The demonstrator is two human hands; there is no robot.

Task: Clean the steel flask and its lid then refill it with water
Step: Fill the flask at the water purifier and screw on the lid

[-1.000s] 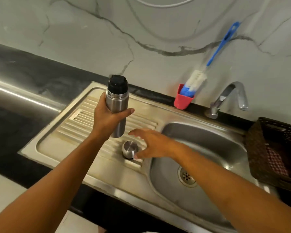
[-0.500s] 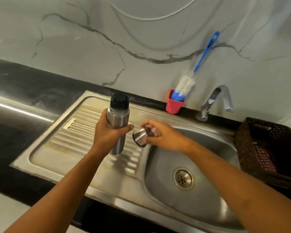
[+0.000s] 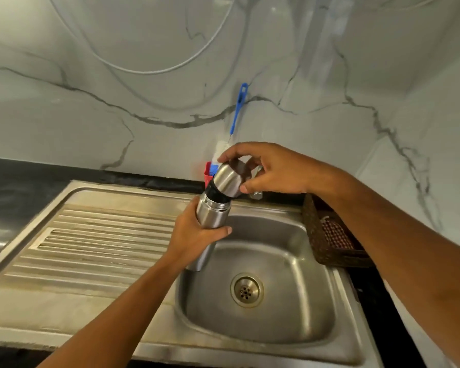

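Now left grip clasps flask, right grip pinches lid, half-hiding red cup and tap.

Kitchen corner. Pale marble-look wall with grey veins, crossed by a looping white cable. Black countertop holding a stainless-steel sink: ribbed drainboard at left, basin with round drain at right. Woven brown basket beside the basin; blue-handled brush leaning on the wall. Light glints off the steel.

The drainboard at left and the basin at lower centre are lying open, while the flask at centre and the basket at right are blocking passage.
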